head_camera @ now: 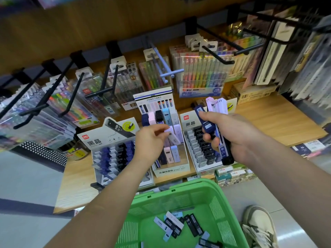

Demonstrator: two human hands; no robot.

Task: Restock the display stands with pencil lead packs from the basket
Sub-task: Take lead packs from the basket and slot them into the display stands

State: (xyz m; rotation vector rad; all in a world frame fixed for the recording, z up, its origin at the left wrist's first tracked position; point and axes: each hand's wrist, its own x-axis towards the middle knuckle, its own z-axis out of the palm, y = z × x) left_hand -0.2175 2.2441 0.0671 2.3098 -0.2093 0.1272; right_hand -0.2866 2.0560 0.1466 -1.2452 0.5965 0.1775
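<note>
**Lead packs in both hands above the stands**

The left hand (152, 140) pinches one pale lead pack (172, 136) between thumb and fingertips, just above the middle stand (172, 171), whose front reads "MONO graph MG". The right hand (234, 138) grips a bundle of packs (207, 122): dark blue ones, one marked "HB 0.5", with pale ones fanned out above. It hovers over the right stand (189, 122), printed "deli" and "黑晶", its slots filled with black "HB" packs. The left stand (94, 142) carries the same brand and "HB 0.7". All three sit on a wooden shelf (268, 119). Below, the green basket (179, 199) holds loose packs (174, 226), one reading "HB 0.7".
</note>
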